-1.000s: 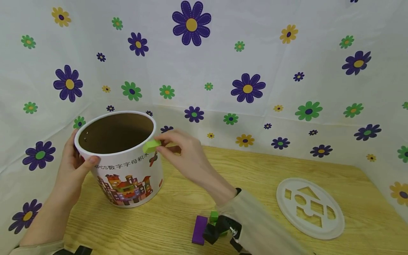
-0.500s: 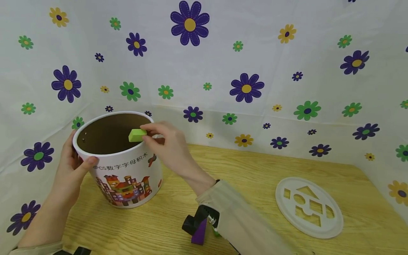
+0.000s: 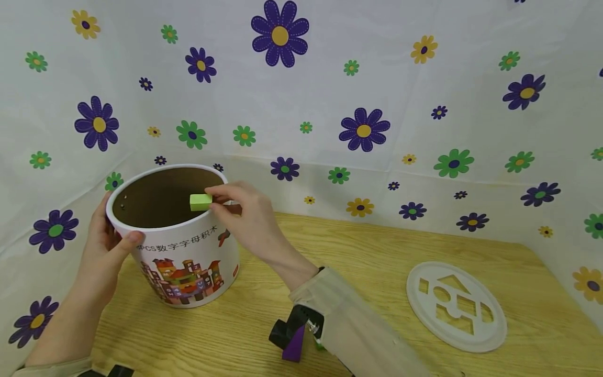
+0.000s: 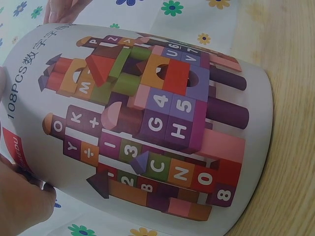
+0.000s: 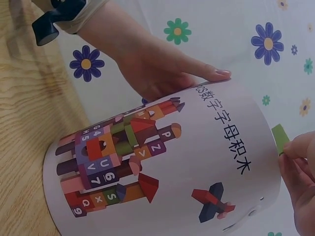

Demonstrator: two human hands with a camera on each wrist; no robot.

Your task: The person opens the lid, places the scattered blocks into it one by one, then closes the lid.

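Note:
A white round bucket [image 3: 188, 267] printed with a picture of toy blocks stands on the wooden table at the left. My left hand [image 3: 101, 251] grips its left side, thumb lying on the front just below the rim. With thumb and fingers, my right hand [image 3: 249, 214] pinches a light green block [image 3: 200, 202] over the right part of the bucket's opening. In the right wrist view the block [image 5: 279, 139] shows beside the rim. The part of the bucket's inside that shows is dark and its floor is hidden.
A white round lid [image 3: 426, 314] with shaped cutouts lies on the table at the right. A purple block [image 3: 294, 345] and a bit of a green one [image 3: 319, 345] show beside the right sleeve, partly covered. A flowered sheet hangs behind and at the sides.
My right hand has brought the green block left from outside the bucket's rim to over the opening, then turned it slightly. The left hand keeps its grip on the bucket.

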